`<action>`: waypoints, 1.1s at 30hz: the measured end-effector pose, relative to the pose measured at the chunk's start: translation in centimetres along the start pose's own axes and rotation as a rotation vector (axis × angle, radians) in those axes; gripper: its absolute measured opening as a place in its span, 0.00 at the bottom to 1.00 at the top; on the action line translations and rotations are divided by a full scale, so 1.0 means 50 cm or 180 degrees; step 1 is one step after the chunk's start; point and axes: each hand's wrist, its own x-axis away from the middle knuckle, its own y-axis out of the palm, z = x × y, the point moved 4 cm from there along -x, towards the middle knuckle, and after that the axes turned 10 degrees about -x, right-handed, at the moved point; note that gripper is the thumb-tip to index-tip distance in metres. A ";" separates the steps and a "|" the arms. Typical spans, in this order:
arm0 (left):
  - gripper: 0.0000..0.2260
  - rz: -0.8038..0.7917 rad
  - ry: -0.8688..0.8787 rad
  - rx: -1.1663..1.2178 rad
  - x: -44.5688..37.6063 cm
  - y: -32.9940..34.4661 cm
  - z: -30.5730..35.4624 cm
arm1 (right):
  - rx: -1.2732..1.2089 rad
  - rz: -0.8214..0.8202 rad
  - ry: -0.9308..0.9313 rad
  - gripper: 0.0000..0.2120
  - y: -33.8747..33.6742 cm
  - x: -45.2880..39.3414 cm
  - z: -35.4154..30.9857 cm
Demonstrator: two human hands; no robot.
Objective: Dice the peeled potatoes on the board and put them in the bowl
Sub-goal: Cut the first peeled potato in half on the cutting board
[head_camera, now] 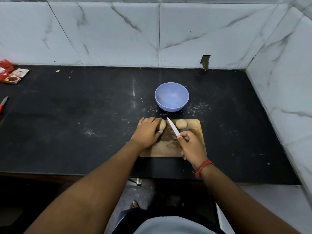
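Observation:
A wooden cutting board (168,149) lies on the black counter. Two peeled potatoes rest at its far edge. My left hand (147,131) grips the left potato (163,124), covering most of it. The right potato (181,124) lies free. My right hand (191,145) holds a white-bladed knife (172,127), its blade angled up-left between the two potatoes, tip near the left one. A blue bowl (171,97) stands just beyond the board; nothing shows inside it.
Red packets (10,73) lie at the counter's far left, and a red-handled tool (3,104) sits at the left edge. Marble-tiled walls close the back and right side. White crumbs are scattered around the bowl.

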 end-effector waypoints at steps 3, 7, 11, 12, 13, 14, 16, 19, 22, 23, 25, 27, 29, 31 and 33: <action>0.25 0.0002 0.0211 0.0134 -0.005 0.001 -0.005 | -0.0041 -0.0042 -0.0022 0.02 0.004 0.000 0.000; 0.26 -0.0142 0.0375 0.0274 -0.006 -0.005 -0.011 | 0.0141 -0.0079 -0.0092 0.02 0.009 -0.004 0.003; 0.25 -0.0182 0.0412 0.0490 -0.007 -0.006 -0.017 | 0.0717 -0.0168 -0.0299 0.04 0.024 -0.007 0.004; 0.23 -0.0170 0.0361 0.0571 -0.008 -0.007 -0.016 | 0.0876 -0.0198 -0.0368 0.05 0.028 -0.007 0.002; 0.22 -0.0148 0.0303 0.0652 -0.009 -0.008 -0.014 | 0.1020 -0.0228 -0.0455 0.05 0.032 -0.006 0.000; 0.21 -0.0123 0.0241 0.0720 -0.010 -0.009 -0.010 | 0.1128 -0.0254 -0.0527 0.06 0.036 -0.006 -0.004; 0.18 -0.0055 0.0121 0.0803 -0.011 -0.011 -0.002 | 0.1247 -0.0316 -0.0580 0.07 0.043 -0.006 -0.010; 0.13 0.0066 -0.0206 0.1007 -0.008 -0.012 -0.001 | 0.1380 -0.0402 -0.0586 0.05 0.053 -0.009 -0.014; 0.09 0.0082 -0.0403 0.1244 -0.003 -0.010 -0.001 | 0.1586 -0.0444 -0.0584 0.10 0.062 -0.013 -0.012; 0.08 0.0091 -0.0379 0.1249 -0.002 -0.010 0.000 | 0.1711 -0.0476 -0.0561 0.13 0.064 -0.015 -0.009; 0.07 0.0096 -0.0325 0.1178 -0.003 -0.011 0.000 | 0.2002 -0.0580 -0.0421 0.16 0.071 -0.017 -0.002; 0.07 0.0091 -0.0295 0.1105 -0.005 -0.011 0.000 | 0.2156 -0.0669 -0.0239 0.15 0.078 -0.020 -0.001; 0.06 0.0097 -0.0293 0.1110 -0.006 -0.010 0.000 | 0.2163 -0.0704 -0.0081 0.13 0.082 -0.025 -0.005; 0.06 0.0155 -0.0278 0.1123 -0.006 -0.013 0.000 | 0.2091 -0.0707 0.0044 0.13 0.083 -0.033 -0.011; 0.06 0.0195 -0.0241 0.1110 -0.006 -0.013 -0.001 | 0.2028 -0.0736 0.0147 0.14 0.084 -0.039 -0.016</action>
